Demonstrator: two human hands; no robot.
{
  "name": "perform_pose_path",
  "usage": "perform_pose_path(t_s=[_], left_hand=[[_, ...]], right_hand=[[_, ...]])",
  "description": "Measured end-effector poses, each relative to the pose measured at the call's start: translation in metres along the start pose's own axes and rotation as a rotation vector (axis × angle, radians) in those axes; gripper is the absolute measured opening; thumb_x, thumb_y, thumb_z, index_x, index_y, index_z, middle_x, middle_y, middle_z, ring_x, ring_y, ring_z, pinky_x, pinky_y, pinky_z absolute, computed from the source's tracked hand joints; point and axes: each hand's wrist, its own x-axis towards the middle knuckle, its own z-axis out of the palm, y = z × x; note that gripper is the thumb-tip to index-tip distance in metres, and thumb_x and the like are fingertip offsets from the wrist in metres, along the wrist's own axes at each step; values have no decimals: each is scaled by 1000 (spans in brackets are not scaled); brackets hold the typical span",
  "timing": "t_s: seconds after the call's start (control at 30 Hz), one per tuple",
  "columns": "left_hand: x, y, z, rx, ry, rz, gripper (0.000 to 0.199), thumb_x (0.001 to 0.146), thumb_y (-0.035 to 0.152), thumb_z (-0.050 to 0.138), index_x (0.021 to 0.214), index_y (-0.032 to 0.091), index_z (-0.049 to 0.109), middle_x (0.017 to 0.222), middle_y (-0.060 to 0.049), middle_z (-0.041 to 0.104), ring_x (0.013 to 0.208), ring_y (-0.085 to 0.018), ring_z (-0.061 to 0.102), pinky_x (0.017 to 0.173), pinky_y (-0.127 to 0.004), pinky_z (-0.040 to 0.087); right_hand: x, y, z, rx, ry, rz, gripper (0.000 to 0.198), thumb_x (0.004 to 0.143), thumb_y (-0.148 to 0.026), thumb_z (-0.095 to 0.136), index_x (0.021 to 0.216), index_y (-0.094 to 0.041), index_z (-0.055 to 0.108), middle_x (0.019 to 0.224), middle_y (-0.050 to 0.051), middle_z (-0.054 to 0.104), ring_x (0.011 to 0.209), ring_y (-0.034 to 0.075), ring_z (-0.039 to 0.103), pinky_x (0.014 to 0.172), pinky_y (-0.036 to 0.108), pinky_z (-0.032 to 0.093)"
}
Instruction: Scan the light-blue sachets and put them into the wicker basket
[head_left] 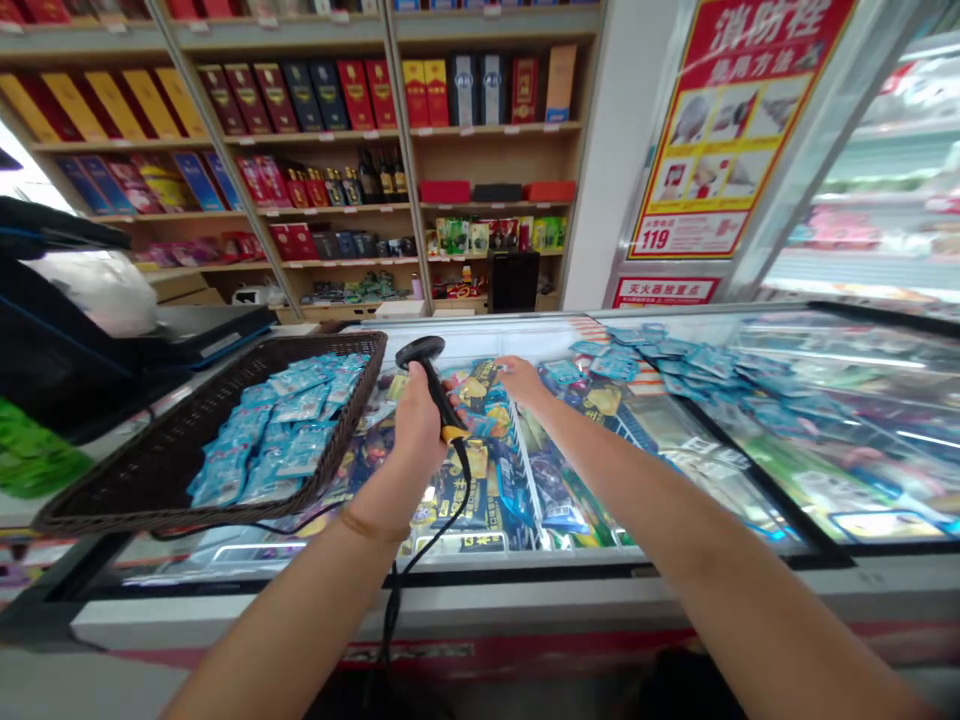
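My left hand (417, 425) is wrapped round the handle of a black handheld barcode scanner (442, 400), its head tipped up and its cable hanging toward me. My right hand (523, 382) reaches over the chest freezer (600, 605), just right of the scanner. Its fingers are drawn together at the tips; anything between them is too small to make out. Below both hands, dark and yellow packages (466, 495) lie inside the freezer. Left of my left hand, a dark brown woven basket (150, 480) holds many small blue sachets (289, 415).
More blue sachets (697, 365) lie in a loose pile on the freezer top at the right. Shelves (495, 138) with boxes and bottles stand behind. A white plastic bag (101, 290) and black counter equipment are at the left. A fire-hydrant sign (724, 130) hangs at the right.
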Motion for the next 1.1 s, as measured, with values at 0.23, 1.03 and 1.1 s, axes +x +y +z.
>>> perform_pose_path(t_s=[0.23,1.03,1.1], left_hand=[[-1,-55,18,127,-149,-88,46,95,66,56,88,20,55,63,3,57,45,-10,54,42,-21,44],[-4,-84,-9,257,-348,-56,62,81,79,65,99,20,59,69,2,59,48,-11,56,40,-22,40],[-4,-83,-9,273,-350,-68,62,81,79,64,99,20,59,68,2,59,46,-11,54,39,-22,40]], right_hand=[[-18,69,-56,-583,136,110,52,97,-36,60,145,-16,61,162,22,46,153,41,38,122,63,30],[-11,88,-66,-385,151,-58,46,80,-33,77,119,-20,59,123,14,61,118,30,57,102,40,45],[-10,86,-66,-320,181,-139,50,75,-27,77,120,-20,56,126,14,59,120,30,55,104,40,44]])
